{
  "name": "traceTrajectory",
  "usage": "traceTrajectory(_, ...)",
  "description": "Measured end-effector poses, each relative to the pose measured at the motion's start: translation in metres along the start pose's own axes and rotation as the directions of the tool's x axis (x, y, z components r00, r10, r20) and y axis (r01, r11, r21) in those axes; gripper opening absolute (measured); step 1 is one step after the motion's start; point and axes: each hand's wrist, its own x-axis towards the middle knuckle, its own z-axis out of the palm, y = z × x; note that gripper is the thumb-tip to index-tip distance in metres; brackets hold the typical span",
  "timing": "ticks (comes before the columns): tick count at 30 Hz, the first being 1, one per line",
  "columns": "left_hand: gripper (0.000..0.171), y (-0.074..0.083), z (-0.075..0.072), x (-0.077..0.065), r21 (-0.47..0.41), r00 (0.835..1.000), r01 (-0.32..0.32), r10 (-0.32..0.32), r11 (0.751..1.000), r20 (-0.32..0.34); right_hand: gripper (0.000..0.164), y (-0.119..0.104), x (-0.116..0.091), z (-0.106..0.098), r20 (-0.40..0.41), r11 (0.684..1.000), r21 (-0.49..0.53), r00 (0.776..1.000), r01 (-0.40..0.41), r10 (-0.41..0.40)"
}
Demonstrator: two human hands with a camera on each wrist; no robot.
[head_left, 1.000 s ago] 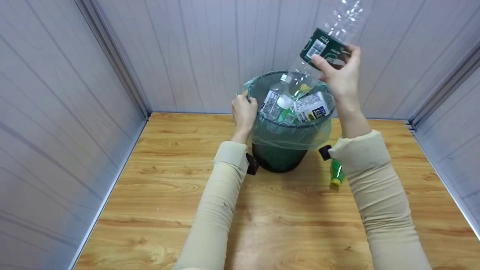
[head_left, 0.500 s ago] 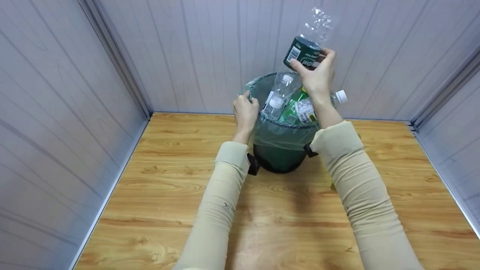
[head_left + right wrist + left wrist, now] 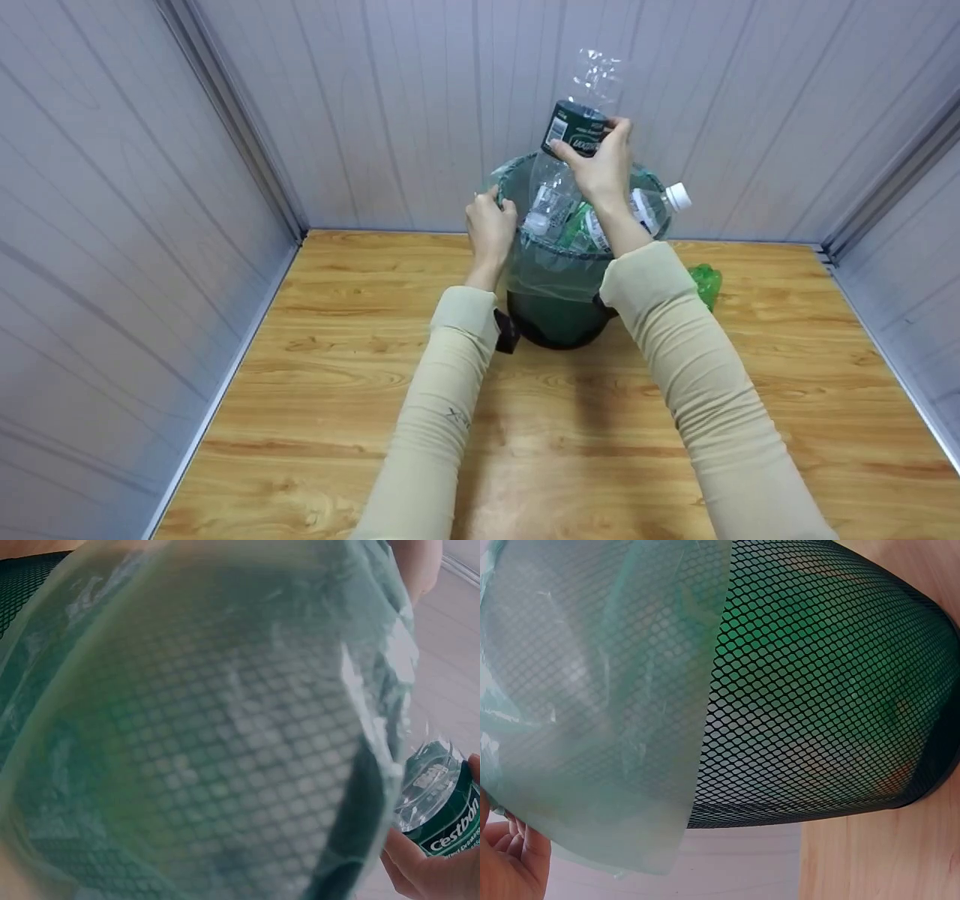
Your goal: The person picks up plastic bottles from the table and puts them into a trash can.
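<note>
In the head view my left hand (image 3: 490,225) grips the left rim of a black mesh wastebasket (image 3: 559,322) through its translucent green bag liner (image 3: 559,277). My right hand (image 3: 604,169) holds a clear plastic bottle (image 3: 574,124) by its dark green label. That bottle leans neck-down, its lower part inside the basket's mouth. Other bottles fill the basket; a white-capped bottle (image 3: 651,206) pokes out over the right rim. The left wrist view shows the left fingers (image 3: 517,851) at the liner's edge. In the right wrist view, the liner hides much of the basket.
A crumpled green bottle (image 3: 705,285) lies on the wood-grain surface (image 3: 360,390) right of the basket, partly behind the right sleeve. Pale panel walls (image 3: 390,112) rise behind and on both sides.
My right hand has moved left and down, bringing the bottle deeper into the basket's mouth. A white-capped bottle now juts past the right rim. My left hand keeps its grip.
</note>
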Motion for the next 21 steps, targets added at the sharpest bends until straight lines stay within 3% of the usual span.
traceTrajectory(5, 0.033, 0.0, 0.0, 0.001, 0.039, 0.999, -0.02, 0.021, 0.999, -0.032, 0.076, 0.0, -0.001, 0.004, 0.096, 0.992, -0.124, 0.994, -0.037, 0.049)
traceTrajectory(9, 0.032, 0.001, 0.001, 0.0, 0.043, 0.999, -0.029, 0.031, 0.999, -0.033, 0.079, 0.001, 0.0, 0.001, 0.2, 0.968, -0.242, 0.972, -0.073, 0.123)
traceTrajectory(12, 0.033, 0.001, 0.001, 0.0, 0.037, 0.999, -0.026, 0.027, 0.999, -0.025, 0.074, 0.001, 0.002, -0.003, 0.219, 0.956, -0.285, 0.967, -0.064, 0.13)
traceTrajectory(17, 0.033, 0.001, 0.0, 0.0, 0.028, 1.0, -0.015, 0.015, 0.999, -0.017, 0.062, -0.003, 0.004, -0.012, 0.19, 0.965, -0.258, 0.978, -0.041, 0.092)
traceTrajectory(21, 0.031, 0.002, -0.001, 0.001, 0.008, 1.0, -0.011, 0.011, 1.0, -0.007, 0.057, -0.008, 0.004, -0.021, 0.181, 0.987, -0.154, 0.98, -0.053, 0.081)
